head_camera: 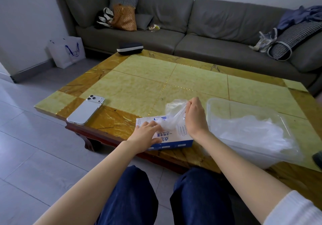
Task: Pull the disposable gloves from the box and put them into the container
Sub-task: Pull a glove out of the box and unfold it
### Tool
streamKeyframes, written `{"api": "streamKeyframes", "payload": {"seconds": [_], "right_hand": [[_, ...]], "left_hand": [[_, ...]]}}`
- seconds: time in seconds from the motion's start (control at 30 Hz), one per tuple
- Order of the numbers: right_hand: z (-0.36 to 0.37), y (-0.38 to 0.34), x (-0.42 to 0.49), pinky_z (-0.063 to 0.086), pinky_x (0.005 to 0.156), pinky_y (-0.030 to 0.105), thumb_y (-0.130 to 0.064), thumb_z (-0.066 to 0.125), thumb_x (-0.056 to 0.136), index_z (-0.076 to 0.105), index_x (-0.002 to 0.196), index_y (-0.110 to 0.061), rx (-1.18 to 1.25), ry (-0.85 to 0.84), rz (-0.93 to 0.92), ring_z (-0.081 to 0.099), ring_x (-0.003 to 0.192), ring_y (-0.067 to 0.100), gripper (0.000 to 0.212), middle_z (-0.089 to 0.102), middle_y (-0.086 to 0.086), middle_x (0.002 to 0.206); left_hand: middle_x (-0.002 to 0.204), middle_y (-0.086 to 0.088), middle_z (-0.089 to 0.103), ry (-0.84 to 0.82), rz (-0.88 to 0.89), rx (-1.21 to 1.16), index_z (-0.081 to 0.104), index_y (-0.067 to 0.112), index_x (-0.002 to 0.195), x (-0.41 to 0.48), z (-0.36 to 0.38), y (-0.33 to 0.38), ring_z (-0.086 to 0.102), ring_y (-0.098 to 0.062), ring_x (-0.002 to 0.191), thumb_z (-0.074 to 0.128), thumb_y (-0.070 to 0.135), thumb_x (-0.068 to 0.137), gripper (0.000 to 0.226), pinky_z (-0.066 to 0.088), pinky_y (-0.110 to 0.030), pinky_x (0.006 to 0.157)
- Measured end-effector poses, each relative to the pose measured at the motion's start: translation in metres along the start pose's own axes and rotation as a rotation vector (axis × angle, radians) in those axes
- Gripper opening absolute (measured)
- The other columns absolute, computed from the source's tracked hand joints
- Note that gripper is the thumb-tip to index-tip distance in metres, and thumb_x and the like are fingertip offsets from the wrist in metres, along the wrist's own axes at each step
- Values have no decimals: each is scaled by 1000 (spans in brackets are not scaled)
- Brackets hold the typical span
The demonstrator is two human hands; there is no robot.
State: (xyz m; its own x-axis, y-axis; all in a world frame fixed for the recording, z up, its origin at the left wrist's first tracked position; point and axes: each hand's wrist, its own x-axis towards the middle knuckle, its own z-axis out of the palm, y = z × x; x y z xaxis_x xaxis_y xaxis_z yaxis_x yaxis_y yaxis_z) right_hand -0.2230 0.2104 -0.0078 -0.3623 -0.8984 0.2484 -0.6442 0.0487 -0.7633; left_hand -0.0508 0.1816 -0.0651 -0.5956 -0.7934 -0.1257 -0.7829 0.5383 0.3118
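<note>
A white and blue glove box point(174, 137) lies flat at the near edge of the yellow table point(174, 78). My left hand point(144, 136) rests on the box's left end, fingers straight, thumb along the near side. My right hand point(196, 115) pinches a thin clear disposable glove point(172, 109) and holds it above the box; the glove's lower end still reaches into the box's opening. To the right stands a clear plastic container point(217, 109) with a crumpled heap of clear gloves point(252, 134) inside.
A white phone point(85, 110) lies face down on the table's left near corner. A dark case point(129, 48) sits at the far edge. A grey sofa point(191, 33) with bags and clothes stands behind. My knees in blue trousers are below the table edge.
</note>
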Motion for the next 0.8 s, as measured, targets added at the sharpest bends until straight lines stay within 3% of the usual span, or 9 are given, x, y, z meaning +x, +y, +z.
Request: {"api": "streamKeyframes", "payload": {"seconds": [0.2, 0.3, 0.43, 0.5, 0.6, 0.67, 0.73, 0.8], "right_hand": [[-36, -14, 20, 36, 53, 15, -16, 24, 103, 37, 88, -11, 106, 210, -77, 36, 61, 8, 21, 38, -1, 74], [-59, -14, 29, 36, 58, 4, -13, 33, 102, 44, 92, -10, -34, 188, -174, 40, 69, 8, 15, 45, 2, 85], [-77, -3, 26, 36, 69, 5, -9, 43, 98, 56, 98, -6, -132, 95, -248, 46, 85, 10, 14, 49, 2, 95], [-81, -1, 23, 36, 72, 9, -11, 45, 98, 58, 96, -8, -82, 18, -256, 48, 82, 8, 13, 52, 1, 93], [-85, -1, 18, 46, 79, 22, -15, 46, 98, 60, 94, -11, 45, -133, -234, 56, 86, 14, 14, 60, 4, 96], [-90, -1, 15, 50, 79, 20, -15, 46, 98, 61, 94, -10, 129, -229, -211, 60, 90, 14, 16, 63, 3, 97], [-96, 2, 15, 52, 75, 18, -12, 45, 99, 62, 95, -6, 168, -268, -161, 62, 89, 14, 18, 64, -1, 93], [-104, 6, 17, 52, 71, 18, -12, 40, 100, 59, 99, -7, 174, -228, -71, 61, 87, 17, 20, 62, -2, 91]], "left_hand": [[136, 2, 40, -104, -6, 24, 50, 27, 128, 3, -3, 6, 35, -20, 127, 55, 38, 93, 38, 25, -50, 110], [134, 0, 44, -125, -26, -100, 58, 24, 118, 3, -21, 5, 46, -17, 119, 61, 30, 90, 29, 38, -37, 103], [130, -2, 47, 153, -60, -108, 53, 18, 118, 6, -56, 15, 51, -17, 113, 56, 24, 92, 27, 43, -27, 91], [135, -2, 44, 261, -17, -226, 44, 16, 128, 9, -71, 31, 47, -17, 118, 61, 28, 89, 44, 40, -27, 94], [139, 1, 42, 284, 84, -338, 37, 17, 137, 13, -85, 60, 43, -15, 125, 69, 34, 83, 65, 36, -29, 101], [127, 1, 54, 326, 147, -330, 51, 15, 125, 19, -89, 74, 51, -16, 117, 66, 30, 86, 44, 40, -28, 98], [102, 1, 65, 365, 175, -365, 63, 10, 103, 23, -94, 83, 60, -17, 100, 61, 24, 90, 19, 48, -34, 91], [81, 7, 66, 366, 149, -430, 66, 9, 91, 26, -100, 90, 63, -16, 87, 60, 20, 91, 13, 51, -39, 85]]}}
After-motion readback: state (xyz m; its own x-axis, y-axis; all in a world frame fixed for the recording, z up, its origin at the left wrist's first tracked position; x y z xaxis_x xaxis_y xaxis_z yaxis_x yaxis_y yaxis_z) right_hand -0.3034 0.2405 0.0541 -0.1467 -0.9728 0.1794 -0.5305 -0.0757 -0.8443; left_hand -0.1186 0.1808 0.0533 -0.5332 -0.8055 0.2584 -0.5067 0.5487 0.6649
